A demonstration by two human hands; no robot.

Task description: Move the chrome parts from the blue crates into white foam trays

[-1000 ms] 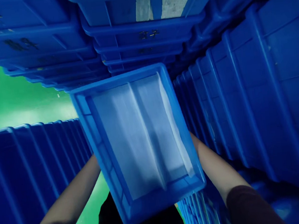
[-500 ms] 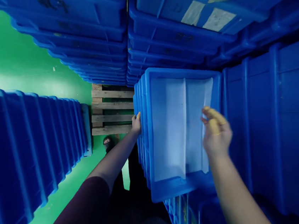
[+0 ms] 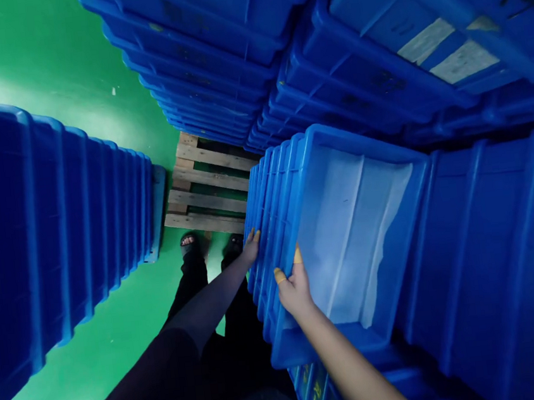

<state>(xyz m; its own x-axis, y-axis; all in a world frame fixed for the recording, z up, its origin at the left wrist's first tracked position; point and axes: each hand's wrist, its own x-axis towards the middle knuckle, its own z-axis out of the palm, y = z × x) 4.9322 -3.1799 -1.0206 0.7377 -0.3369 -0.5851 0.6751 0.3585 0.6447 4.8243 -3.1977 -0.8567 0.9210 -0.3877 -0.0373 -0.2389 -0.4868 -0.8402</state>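
Note:
A stack of blue plastic crates stands in front of me, and the top crate [image 3: 331, 133] is tilted toward the left. A white sheet [image 3: 334, 250] with a fold down it lines its bottom. My right hand [image 3: 295, 286] grips the near left rim of the top crate, thumb outside and fingers over the edge. Lower down, my left hand [image 3: 252, 249] holds the side of the stack by a lower crate's edge, its fingers partly hidden. Yellow finger covers show on both hands.
A wooden pallet [image 3: 207, 197] lies on the green floor [image 3: 73, 131] beyond my feet. Tall blue crate stacks rise at left [image 3: 49, 216], at the back [image 3: 204, 60] and on the right [image 3: 501, 245]. Paper labels [image 3: 465, 61] stick to one rear crate.
My right hand has moved left from above the crate's right side to its left rim. The top crate now leans more, and my view has turned. My left hand stays on the stack.

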